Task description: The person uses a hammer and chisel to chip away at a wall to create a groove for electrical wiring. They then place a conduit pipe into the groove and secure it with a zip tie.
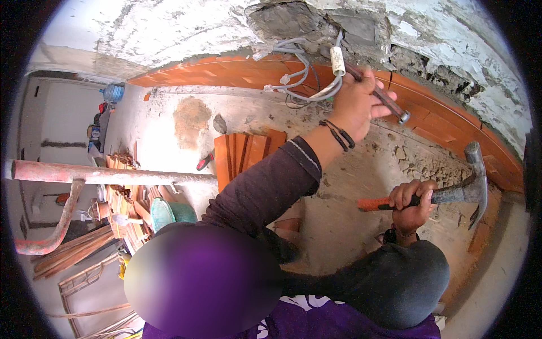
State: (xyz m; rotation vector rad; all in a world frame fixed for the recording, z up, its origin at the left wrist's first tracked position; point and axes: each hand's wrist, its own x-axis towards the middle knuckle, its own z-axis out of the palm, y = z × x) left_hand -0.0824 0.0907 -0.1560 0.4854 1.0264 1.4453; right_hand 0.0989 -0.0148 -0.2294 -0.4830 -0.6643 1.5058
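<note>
My left hand point(353, 104) is closed around a rusty metal chisel point(388, 101), whose struck end points down and to the right. Its far end reaches up toward the broken wall point(361, 28), and the hand hides part of it, so I cannot tell whether the tip touches. In my right hand point(414, 204) is a claw hammer point(474, 183) with an orange and black handle, held to the right and apart from the chisel. Beside my left hand, grey cables point(307, 68) hang out of the wall, some passing through a short white conduit point(337, 61).
Orange tiles point(451, 118) line the wall's foot. Loose orange tiles point(243, 155) and a red-handled tool point(205, 161) lie on the floor. To the left are a reddish metal pole point(113, 174), a green bucket point(164, 213), stacked timber point(73, 248) and a blue water jug point(113, 92).
</note>
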